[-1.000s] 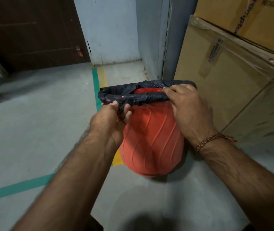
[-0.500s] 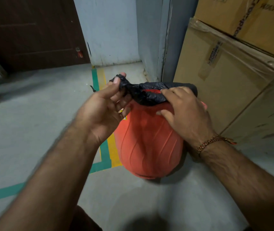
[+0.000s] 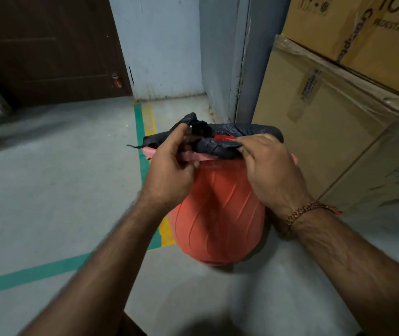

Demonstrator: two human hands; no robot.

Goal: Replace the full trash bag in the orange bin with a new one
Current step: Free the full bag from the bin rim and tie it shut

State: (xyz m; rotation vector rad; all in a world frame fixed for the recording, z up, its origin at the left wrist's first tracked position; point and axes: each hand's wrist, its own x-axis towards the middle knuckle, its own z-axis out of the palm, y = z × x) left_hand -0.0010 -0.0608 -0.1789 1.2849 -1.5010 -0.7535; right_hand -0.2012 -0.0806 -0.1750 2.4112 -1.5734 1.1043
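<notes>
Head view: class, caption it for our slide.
Both hands, left hand and right hand, peel black trash bag off orange bin.

A grey concrete floor (image 3: 48, 190) (marked with green and yellow tape lines (image 3: 141, 132)) is seen bearing the orange bin (image 3: 220, 214) and stacked cardboard boxes (image 3: 327, 132).

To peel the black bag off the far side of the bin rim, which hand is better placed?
Probably the right hand: it pinches the crinkled black plastic trash bag nearest the still-covered far rim of the ribbed orange plastic bin. The left hand holds an already lifted part.
</notes>
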